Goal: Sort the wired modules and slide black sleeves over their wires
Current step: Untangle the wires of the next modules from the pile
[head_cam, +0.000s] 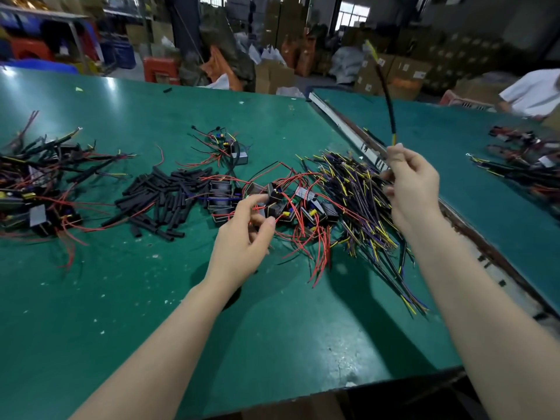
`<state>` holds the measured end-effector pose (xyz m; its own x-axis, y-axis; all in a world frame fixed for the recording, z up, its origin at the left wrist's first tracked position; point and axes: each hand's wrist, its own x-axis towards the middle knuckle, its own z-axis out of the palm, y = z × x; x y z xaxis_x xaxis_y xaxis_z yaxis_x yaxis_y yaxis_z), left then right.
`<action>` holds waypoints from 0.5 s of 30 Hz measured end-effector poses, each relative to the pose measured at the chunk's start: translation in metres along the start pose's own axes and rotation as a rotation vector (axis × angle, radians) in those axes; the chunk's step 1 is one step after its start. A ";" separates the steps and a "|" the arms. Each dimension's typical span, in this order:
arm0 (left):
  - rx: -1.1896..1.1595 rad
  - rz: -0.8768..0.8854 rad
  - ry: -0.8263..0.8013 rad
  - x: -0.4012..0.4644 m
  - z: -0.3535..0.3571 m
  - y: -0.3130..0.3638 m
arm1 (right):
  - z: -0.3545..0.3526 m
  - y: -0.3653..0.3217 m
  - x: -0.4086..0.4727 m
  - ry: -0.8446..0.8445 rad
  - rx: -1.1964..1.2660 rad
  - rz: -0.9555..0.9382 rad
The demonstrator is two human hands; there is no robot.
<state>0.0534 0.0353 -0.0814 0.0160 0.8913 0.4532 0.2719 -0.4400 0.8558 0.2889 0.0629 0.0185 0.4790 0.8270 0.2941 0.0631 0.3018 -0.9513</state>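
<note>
1. The right hand (pixel 413 184) pinched a sleeved wire (pixel 386 95) between thumb and curled fingers; the wire rose upright from the fingertips, slightly bowed, its middle covered by a matte black sleeve and its yellow insulation bare just above the fingers and at the blurred top end.
2. The left hand (pixel 245 234) had its fingers (pixel 257 201) loosely curled, with thumb and forefinger closing on thin red wires at the near side of the module pile; whether they gripped firmly could not be told.
3. The wired modules (pixel 278 204), small boxy black housings with glossy faces and springy red leads, lay tangled near the middle of the green tabletop (pixel 127 298), right under the left fingertips.
4. Just beside them, toward the right edge, lay a dense fan of thin black, yellow and purple wires (pixel 363 207), partly hidden behind the right hand.
5. Left of the modules lay a heap of short black sleeves (pixel 160 201), dull, tubular, flattened and crisscrossed.
6. At the left edge sat a pile of sleeved assemblies (pixel 39 189); a smaller cluster (pixel 225 145) lay farther back.
7. A second green bench (pixel 454 165) adjoined the right edge, carrying another wire bundle (pixel 527 159), with a person in a white sleeve (pixel 533 92) at its far corner.
</note>
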 end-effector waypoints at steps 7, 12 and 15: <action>-0.644 -0.283 0.035 0.014 -0.006 0.015 | 0.023 0.014 -0.064 -0.528 -0.290 -0.080; -0.630 -0.375 0.102 0.014 -0.011 0.014 | 0.026 0.024 -0.082 -0.856 -0.552 -0.072; -0.490 -0.359 -0.056 0.012 -0.014 0.014 | 0.030 0.023 -0.073 -0.672 -0.438 0.015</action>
<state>0.0436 0.0381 -0.0610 0.0594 0.9918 0.1128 -0.2043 -0.0985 0.9739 0.2287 0.0236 -0.0221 -0.1386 0.9803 0.1406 0.4653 0.1898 -0.8646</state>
